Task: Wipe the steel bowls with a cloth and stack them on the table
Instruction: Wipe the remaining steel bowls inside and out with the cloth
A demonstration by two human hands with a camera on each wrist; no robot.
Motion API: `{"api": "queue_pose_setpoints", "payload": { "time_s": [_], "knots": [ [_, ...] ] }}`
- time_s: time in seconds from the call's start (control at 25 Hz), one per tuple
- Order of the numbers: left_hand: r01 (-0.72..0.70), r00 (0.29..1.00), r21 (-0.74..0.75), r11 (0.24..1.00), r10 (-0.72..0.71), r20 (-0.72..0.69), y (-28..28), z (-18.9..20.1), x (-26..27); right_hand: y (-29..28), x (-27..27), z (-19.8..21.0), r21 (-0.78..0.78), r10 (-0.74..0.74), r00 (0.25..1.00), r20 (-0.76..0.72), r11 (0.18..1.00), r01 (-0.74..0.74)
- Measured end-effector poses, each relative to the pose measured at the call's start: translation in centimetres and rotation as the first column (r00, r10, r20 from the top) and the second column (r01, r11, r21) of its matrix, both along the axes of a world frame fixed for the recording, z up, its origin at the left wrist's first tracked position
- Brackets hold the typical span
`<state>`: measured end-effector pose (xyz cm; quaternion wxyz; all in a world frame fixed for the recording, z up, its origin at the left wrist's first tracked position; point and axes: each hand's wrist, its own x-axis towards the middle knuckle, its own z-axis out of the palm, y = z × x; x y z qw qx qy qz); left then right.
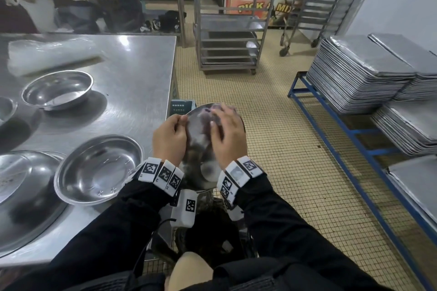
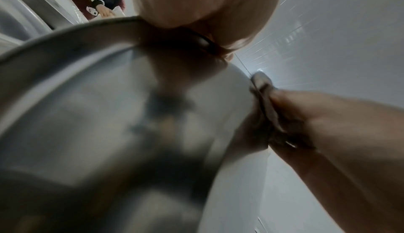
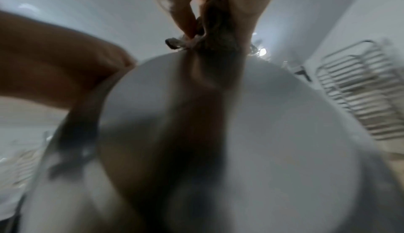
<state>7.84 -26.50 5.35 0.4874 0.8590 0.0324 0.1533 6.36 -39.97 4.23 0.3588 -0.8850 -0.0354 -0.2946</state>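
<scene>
The left hand (image 1: 169, 140) grips the near-left rim of a steel bowl (image 1: 201, 146), fingers curled over the edge, and holds it tilted in the air just off the corner of the steel table (image 1: 132, 73), above the tiled floor (image 1: 272, 125). The right hand (image 1: 228, 134) lies against the bowl's surface with a crumpled cloth (image 1: 221, 110) pressed beneath it; the right wrist view shows its fingers (image 3: 186, 20) pinching a bunch of that cloth (image 3: 216, 34) at the bowl's edge. Which face of the bowl is being rubbed cannot be told with certainty, since motion blur softens all three views. The step in hand is judged to be the wiping of this one bowl, with stacking not yet begun for it. On the table to the left stand further vessels: a wide bowl near the corner (image 1: 99, 169), a smaller bowl farther back (image 1: 58, 90), and a large basin at the left edge (image 1: 21, 196), the wide bowl's rim overlapping the basin's. The next move probably calls for a turn of the rim within the left hand's grasp so that the cloth reaches the unwiped part, then a carry leftward to set the bowl down inside another of matching size. Beyond, stacked metal trays (image 1: 361, 73) rest on a blue rack (image 1: 331, 132), and wheeled tray trolleys (image 1: 230, 21) stand farther off.
</scene>
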Motion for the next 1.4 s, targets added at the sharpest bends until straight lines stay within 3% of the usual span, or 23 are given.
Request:
{"api": "queue_pose_setpoints", "payload": {
  "time_s": [0.04,0.12,0.24,0.36,0.52,0.6,0.76,0.92,1.04,1.16,1.28,1.4],
  "knots": [
    [-0.002,1.0,0.008,1.0,0.002,0.012,-0.1,0.2,-0.1,0.6,0.4,0.0,-0.094,0.004,1.0,-0.02,0.996,-0.005],
    [-0.009,0.999,0.02,1.0,0.008,0.034,0.0,0.4,-0.3,0.6,1.3,-0.1,-0.076,-0.038,0.995,-0.092,0.997,0.031],
    [-0.01,0.999,-0.002,1.0,0.01,0.042,0.8,0.3,-0.5,-1.2,1.9,0.3,0.193,-0.034,0.964,-0.264,0.977,0.087],
    [-0.021,0.999,-0.107,0.994,0.024,0.027,1.4,-0.1,-0.4,-3.6,1.2,-1.1,0.439,-0.041,0.918,-0.394,0.869,0.227],
    [-0.032,0.999,-0.249,0.968,0.037,0.019,1.5,-0.8,-0.6,-5.4,-0.1,-3.0,0.641,0.044,0.89,-0.454,0.71,0.292],
    [-0.03,1.0,-0.269,0.963,0.029,-0.007,1.9,-1.5,-0.6,-5.9,-0.1,-2.7,0.669,0.057,0.906,-0.419,0.694,0.266],
    [0.077,0.993,-0.166,0.983,-0.091,-0.077,2.5,-1.8,-0.7,-6.6,0.4,-2.1,0.594,0.049,0.931,-0.361,0.782,0.189],
    [0.235,0.968,-0.087,0.968,-0.242,-0.072,1.4,-0.7,-0.7,-6.9,0.7,-1.3,0.32,0.118,0.926,-0.359,0.947,0.003],
    [0.307,0.951,0.096,0.947,-0.302,-0.063,0.5,-0.4,-0.6,-5.9,0.3,-0.6,0.11,0.203,0.92,-0.335,0.978,-0.176],
    [0.266,0.962,0.283,0.922,-0.271,-0.022,0.3,-0.5,-0.7,-4.7,-0.1,-0.5,0.077,0.254,0.923,-0.29,0.967,-0.242],
    [0.21,0.977,0.277,0.938,-0.208,-0.038,0.7,-0.7,-0.6,-4.0,0.1,-1.1,0.117,0.182,0.965,-0.187,0.98,-0.162],
    [0.137,0.99,0.205,0.969,-0.13,-0.048,0.9,-0.9,-0.5,-3.7,0.0,-1.6,0.228,-0.068,0.987,-0.149,0.968,0.101]
  ]
}}
